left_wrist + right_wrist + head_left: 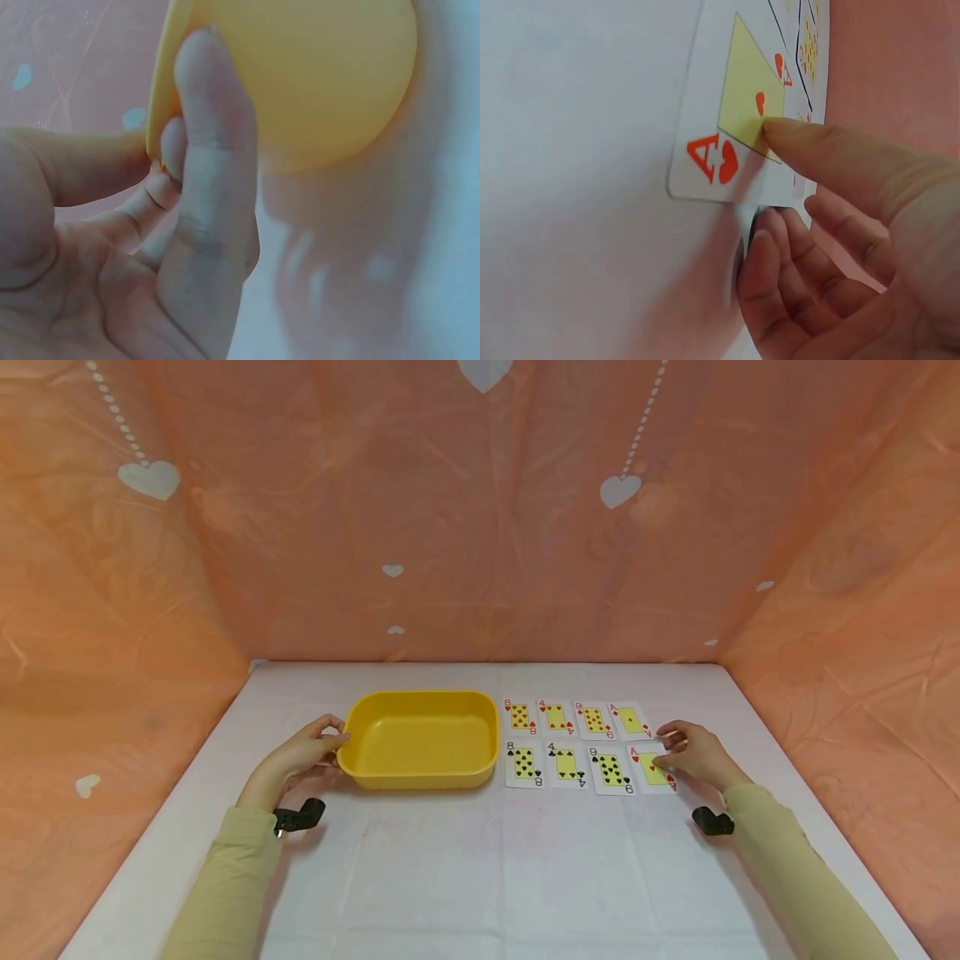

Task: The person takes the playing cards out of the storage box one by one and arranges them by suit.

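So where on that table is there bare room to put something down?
The near white table between the two sleeves is bare, as is the strip behind the yellow tub. It is crowded at the right, where eight playing cards lie in two rows.

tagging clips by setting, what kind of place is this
Probably a staged tabletop recording booth, not a lived-in room: a white-covered table boxed in by an orange heart-print backdrop, with only a yellow tub and two neat rows of playing cards.
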{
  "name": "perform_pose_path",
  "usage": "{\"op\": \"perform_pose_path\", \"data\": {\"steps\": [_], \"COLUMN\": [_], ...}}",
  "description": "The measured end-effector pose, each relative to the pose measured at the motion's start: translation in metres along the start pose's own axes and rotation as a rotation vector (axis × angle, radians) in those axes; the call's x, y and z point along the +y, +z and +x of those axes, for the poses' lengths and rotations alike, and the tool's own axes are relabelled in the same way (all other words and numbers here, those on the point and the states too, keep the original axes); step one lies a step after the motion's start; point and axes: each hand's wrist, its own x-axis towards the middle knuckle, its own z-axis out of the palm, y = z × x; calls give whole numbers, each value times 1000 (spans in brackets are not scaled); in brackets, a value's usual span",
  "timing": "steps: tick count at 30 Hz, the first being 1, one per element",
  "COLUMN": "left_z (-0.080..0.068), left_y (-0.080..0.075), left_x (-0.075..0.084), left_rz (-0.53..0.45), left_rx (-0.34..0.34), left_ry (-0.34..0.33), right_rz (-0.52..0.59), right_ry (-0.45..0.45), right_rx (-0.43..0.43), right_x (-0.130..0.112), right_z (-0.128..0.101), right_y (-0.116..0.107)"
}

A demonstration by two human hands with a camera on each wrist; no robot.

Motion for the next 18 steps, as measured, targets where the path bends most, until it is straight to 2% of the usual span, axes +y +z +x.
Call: {"op": "perform_pose_path", "data": {"steps": [9,14,18], "left_z": [2,0,-4], "left_y": [1,-3,-8], "left_x": [-5,-7,-2], "left_rz": [-4,-5,6], "left_rx": [-9,-21,-23], "left_ry": [47,52,60], "right_rz": [11,70,133], "right_ry": [-2,-53,-105], "right_rx": [-10,-43,-76], "right_x": [1,4,5], "right_z": [-5,-9,-11], "right_y": [-6,-16,-29]}}
